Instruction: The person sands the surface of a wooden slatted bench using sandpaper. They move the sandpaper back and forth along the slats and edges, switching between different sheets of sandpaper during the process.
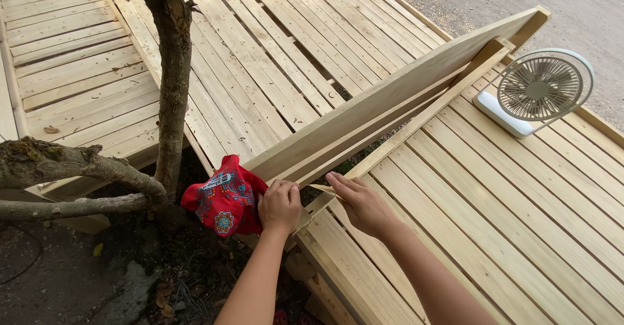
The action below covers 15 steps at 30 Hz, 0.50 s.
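1. Broadly, pale slatted wooden decking [520,221] filling the right and upper parts of the frame, more panels at upper left.
2. Running from the lower centre up toward the upper right: a long wooden frame [390,97] standing on edge, tilted against the deck's rim.
3. Rising at the left: a rough tree trunk [174,84], with thick branches crossing the left edge.
4. Sitting at the right edge on the deck: a small white fan [539,88], well apart from both hands.
5. Bunched at lower centre-left, just beside the frame's near end: a red patterned cloth [224,198].
6. Left hand [281,203]: fingers curled closed, gripping the near end of the frame's slats, touching the cloth.
7. Right hand [361,203]: fingers extended and loosely open, pressing flat along a thin wooden strip [416,123] near its lower end.
8. Judged from this, best done by holding the frame end firm with the closed hand, keeping the flat hand's pressure even along the strip, seating it flush with the neighbouring slat, minding splinters and the gap beneath.
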Each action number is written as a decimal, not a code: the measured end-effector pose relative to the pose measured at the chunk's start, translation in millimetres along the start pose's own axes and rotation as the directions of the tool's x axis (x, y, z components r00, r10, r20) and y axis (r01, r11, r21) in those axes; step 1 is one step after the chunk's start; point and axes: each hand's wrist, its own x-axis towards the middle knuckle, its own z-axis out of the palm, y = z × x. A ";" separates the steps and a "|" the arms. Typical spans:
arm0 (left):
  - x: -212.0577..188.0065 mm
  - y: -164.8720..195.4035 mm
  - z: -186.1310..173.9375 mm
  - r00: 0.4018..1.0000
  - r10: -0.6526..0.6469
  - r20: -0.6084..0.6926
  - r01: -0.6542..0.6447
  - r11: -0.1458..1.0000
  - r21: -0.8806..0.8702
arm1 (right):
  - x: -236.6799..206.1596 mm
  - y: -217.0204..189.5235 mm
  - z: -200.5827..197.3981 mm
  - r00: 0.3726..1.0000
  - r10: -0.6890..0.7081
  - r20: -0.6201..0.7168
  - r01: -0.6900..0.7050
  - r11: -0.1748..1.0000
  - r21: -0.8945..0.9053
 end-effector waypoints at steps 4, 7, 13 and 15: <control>1.8 -15.6 7.2 1.000 0.002 0.001 -0.002 1.000 -0.001 | 7.1 -12.7 30.9 0.968 0.137 -0.212 -0.215 0.887 -0.408; -3.7 -10.9 11.5 0.999 0.021 -0.024 -0.021 1.000 0.018 | -3.4 -36.2 45.2 0.996 0.077 -0.047 -0.090 0.886 -0.455; -11.7 -16.3 -5.9 0.999 0.019 -0.030 -0.020 0.999 -0.032 | -25.6 -81.1 35.1 0.915 0.269 0.301 -0.164 0.929 -0.333; -15.3 -18.2 -8.3 0.998 0.044 -0.045 -0.045 0.999 -0.018 | -25.1 -87.5 27.5 0.921 0.242 0.306 -0.136 0.934 -0.330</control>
